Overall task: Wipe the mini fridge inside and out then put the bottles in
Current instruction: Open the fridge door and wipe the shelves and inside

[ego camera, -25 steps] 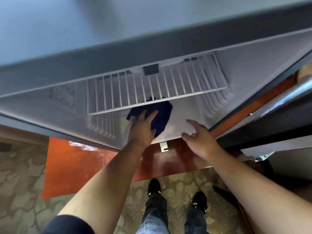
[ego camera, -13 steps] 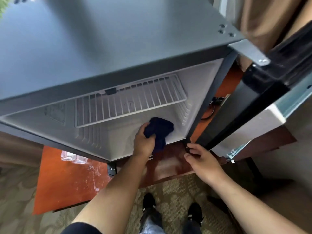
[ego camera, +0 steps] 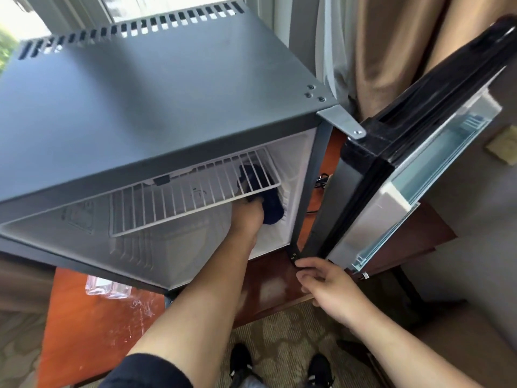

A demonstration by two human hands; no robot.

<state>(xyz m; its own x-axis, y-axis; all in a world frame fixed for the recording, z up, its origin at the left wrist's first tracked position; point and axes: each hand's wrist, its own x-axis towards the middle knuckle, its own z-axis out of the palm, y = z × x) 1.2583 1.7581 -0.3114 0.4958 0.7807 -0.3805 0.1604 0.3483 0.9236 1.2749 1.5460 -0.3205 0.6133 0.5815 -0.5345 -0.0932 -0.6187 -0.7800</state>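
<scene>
Two hands share the work. Nearest, the right hand has loosely bent fingers touching the near right bottom corner of the fridge; it grasps nothing and is likely steadying the fridge. Left of it, on the table, a clear-wrapped pack that looks like the bottles lies partly hidden by the fridge's near edge. Farther in, the left hand reaches below the shelf and clutches the cloth against the right inner wall; the shelf wires hide its fingertips. The door stands wide open at right. I judge the inside wipe to be in hand. The next move calls for dragging the cloth along that wall, then over the shelf, before the outside and the bottles.
</scene>
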